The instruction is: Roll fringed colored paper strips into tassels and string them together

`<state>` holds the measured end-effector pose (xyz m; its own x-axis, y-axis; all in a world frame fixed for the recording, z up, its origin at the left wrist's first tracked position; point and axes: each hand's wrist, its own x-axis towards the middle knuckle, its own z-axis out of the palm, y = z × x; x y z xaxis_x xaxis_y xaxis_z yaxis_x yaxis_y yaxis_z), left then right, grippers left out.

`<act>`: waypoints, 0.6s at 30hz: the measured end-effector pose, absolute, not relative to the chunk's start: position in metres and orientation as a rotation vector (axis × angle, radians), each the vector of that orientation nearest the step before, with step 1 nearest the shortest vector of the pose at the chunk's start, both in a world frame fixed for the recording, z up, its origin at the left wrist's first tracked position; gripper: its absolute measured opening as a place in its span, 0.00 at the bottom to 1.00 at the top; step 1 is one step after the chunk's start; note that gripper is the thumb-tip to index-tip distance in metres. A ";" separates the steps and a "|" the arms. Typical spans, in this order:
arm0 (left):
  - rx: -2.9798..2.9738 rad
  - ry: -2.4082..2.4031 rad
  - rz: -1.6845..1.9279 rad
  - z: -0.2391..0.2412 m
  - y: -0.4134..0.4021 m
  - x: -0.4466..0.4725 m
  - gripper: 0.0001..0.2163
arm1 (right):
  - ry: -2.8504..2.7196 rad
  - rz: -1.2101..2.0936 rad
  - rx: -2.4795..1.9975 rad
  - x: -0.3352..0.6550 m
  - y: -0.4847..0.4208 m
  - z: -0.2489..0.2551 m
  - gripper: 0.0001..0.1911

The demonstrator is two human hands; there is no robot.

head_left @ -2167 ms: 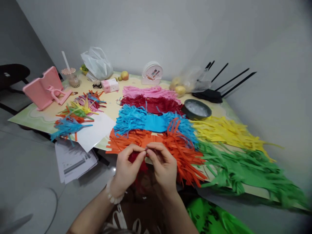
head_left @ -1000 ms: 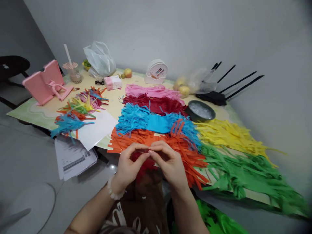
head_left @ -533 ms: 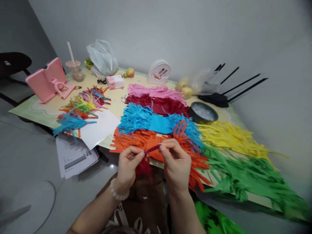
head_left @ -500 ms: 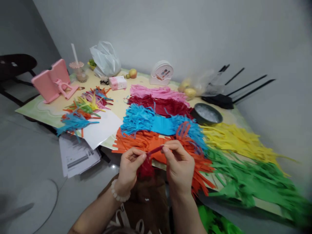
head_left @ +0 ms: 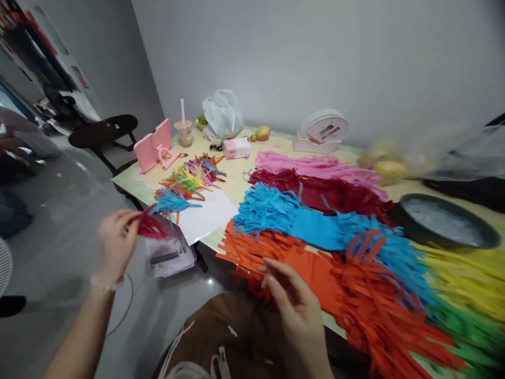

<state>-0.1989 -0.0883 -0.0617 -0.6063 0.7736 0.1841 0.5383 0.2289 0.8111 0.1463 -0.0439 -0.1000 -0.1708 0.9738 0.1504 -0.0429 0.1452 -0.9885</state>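
At the left, off the table's edge, my left hand [head_left: 118, 239] is closed round a dark red paper tassel [head_left: 155, 226], its strands hanging out to the right and blurred. Close beside it on the table lies a pile of finished tassels, a blue tassel [head_left: 173, 201] nearest. My right hand [head_left: 294, 302] is in front of the orange fringed paper [head_left: 315, 271], fingers loosely bent and apart, nothing visible between them. Behind the orange lie blue fringed paper [head_left: 319, 226], dark red fringed paper [head_left: 331, 193] and pink fringed paper [head_left: 315, 167].
A white sheet [head_left: 207, 213] lies by the tassels. Along the back are a pink stand [head_left: 153, 147], a drink cup [head_left: 183, 134], a plastic bag [head_left: 224, 116], a tissue pack [head_left: 236, 148] and a white holder [head_left: 321, 131]. A dark bowl [head_left: 445, 221] and yellow fringed paper [head_left: 465, 276] are at right.
My hands have moved apart. The left has carried the dark red tassel out to the left; the right has let go of it. The view has swung left.
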 end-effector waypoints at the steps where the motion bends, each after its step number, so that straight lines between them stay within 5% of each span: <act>1: 1.442 2.543 1.300 -0.060 -0.081 -0.216 0.15 | -1.355 1.249 -1.002 0.146 -0.045 -0.102 0.10; 10: 2.116 2.382 0.570 -0.130 0.027 -0.211 0.15 | -1.515 1.139 -1.070 0.160 -0.043 -0.102 0.09; 18: 2.155 2.212 0.344 -0.089 0.047 -0.242 0.16 | -2.095 0.422 -1.338 0.257 0.085 -0.051 0.09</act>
<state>-0.2418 0.0473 -0.0886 -0.0375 0.9909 0.1291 0.9833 0.0136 0.1813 0.2569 0.0846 -0.0507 -0.3033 0.8969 0.3219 0.7025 0.4387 -0.5604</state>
